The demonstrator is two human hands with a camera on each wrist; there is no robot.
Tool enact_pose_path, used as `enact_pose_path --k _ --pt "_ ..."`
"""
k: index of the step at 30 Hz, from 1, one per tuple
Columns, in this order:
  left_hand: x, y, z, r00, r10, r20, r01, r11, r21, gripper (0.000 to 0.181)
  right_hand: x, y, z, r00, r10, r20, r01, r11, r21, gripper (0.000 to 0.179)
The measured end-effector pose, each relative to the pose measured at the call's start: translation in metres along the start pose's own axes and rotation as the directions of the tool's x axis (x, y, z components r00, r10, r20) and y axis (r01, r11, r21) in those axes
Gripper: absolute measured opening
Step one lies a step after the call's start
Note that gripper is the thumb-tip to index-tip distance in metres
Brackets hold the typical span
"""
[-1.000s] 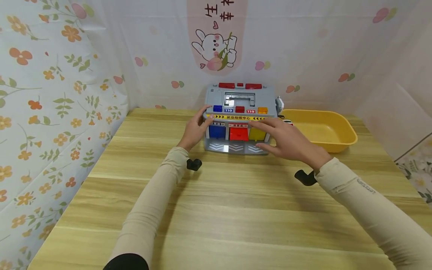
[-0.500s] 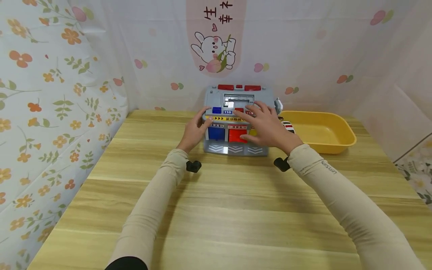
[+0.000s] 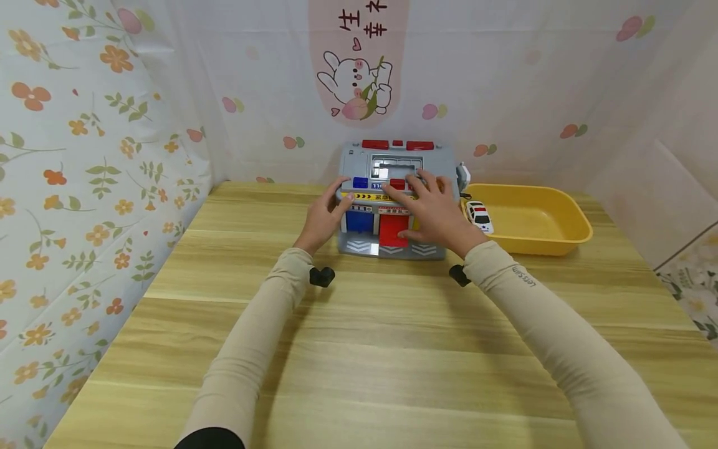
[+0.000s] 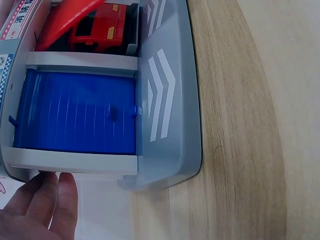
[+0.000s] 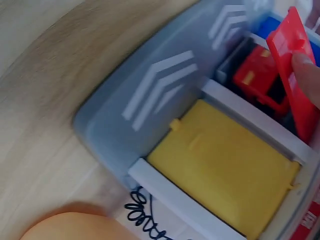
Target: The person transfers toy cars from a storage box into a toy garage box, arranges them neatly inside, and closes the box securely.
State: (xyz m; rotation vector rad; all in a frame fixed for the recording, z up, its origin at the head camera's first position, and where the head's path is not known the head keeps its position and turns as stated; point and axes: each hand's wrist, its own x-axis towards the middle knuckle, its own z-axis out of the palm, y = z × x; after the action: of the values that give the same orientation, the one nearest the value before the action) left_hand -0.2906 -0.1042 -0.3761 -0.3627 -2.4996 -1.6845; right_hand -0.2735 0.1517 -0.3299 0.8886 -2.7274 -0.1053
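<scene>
A grey toy garage (image 3: 350,163) with blue, red and yellow doors stands at the back of the table. My left hand (image 3: 320,219) grips its left end, thumb on the front edge of the roof. My right hand (image 3: 440,218) lies over the right half, fingers spread on the roof by the red button (image 3: 397,184). Its thumb touches the red door (image 5: 286,55), which is swung outward. Behind that door a red toy car (image 4: 105,27) shows in the middle bay. The blue door (image 4: 75,112) and the yellow door (image 5: 220,165) are down.
A yellow plastic basin (image 3: 538,244) stands right of the garage, with a white toy police car (image 3: 478,217) at its left end. A coiled black cord (image 5: 142,212) hangs at the garage's right side. A patterned cloth (image 3: 263,93) rises behind.
My right hand has moved left and onto the roof. The red door has swung outward. The police car has come into sight from behind the hand. My left hand stays put.
</scene>
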Motion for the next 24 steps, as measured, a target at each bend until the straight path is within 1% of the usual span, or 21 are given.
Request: enact_pose_path --k 3,6,9,13,15,20,24 --pt "0.0 -0.001 0.0 1.0 -0.001 -0.004 0.001 1.0 -0.001 0.046 0.001 -0.001 0.007 0.998 -0.019 -0.063 0.016 0.999 -0.044 0.1" --pt "-0.001 -0.002 0.0 1.0 -0.003 -0.006 0.003 1.0 -0.002 0.046 0.002 -0.002 0.015 0.991 -0.04 -0.13 0.028 0.995 -0.097 0.1" --pt "-0.001 -0.002 0.001 1.0 -0.002 -0.006 0.002 1.0 -0.003 0.045 0.002 -0.003 0.023 0.977 -0.064 -0.205 0.034 0.989 -0.147 0.099" --pt "-0.001 -0.003 0.001 1.0 -0.005 -0.005 0.005 1.0 -0.004 0.046 0.003 -0.003 0.031 0.952 -0.096 -0.291 0.036 0.979 -0.203 0.097" --pt "0.0 -0.002 0.002 1.0 -0.007 -0.003 0.007 1.0 -0.014 0.046 0.004 -0.003 0.034 0.943 -0.103 -0.316 0.033 0.975 -0.219 0.096" --pt "0.0 -0.001 0.003 1.0 -0.002 -0.011 0.002 1.0 -0.016 0.045 0.005 -0.003 0.039 0.932 -0.099 -0.347 0.015 0.971 -0.238 0.094" --pt "0.0 -0.001 0.001 1.0 0.006 -0.013 -0.006 1.0 -0.008 0.044 0.009 -0.007 0.042 0.924 -0.097 -0.37 -0.007 0.963 -0.27 0.084"
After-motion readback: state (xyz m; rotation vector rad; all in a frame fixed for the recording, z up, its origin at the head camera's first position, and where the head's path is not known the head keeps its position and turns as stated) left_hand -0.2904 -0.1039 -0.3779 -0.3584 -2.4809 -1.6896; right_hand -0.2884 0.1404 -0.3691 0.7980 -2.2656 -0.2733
